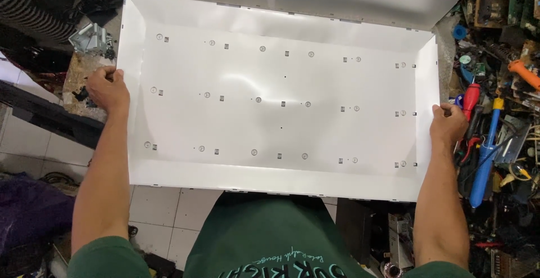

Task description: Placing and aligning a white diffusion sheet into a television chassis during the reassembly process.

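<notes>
Currently my left hand [108,89] is clamped on the left edge of one large white reflector sheet [281,101], and my right hand [448,123] is pinched shut on its right edge, so the sheet spans flat between both hands above my green shirt [270,238]. Across it I count three rows of small round holes, each hole paired with a little square slot, though the exact number per row is hard to fix. Right of the sheet, the cluttered worktop [506,160] carries one blue-handled tool [485,160] and one red-handled tool [470,101], both just beside my right hand.
</notes>
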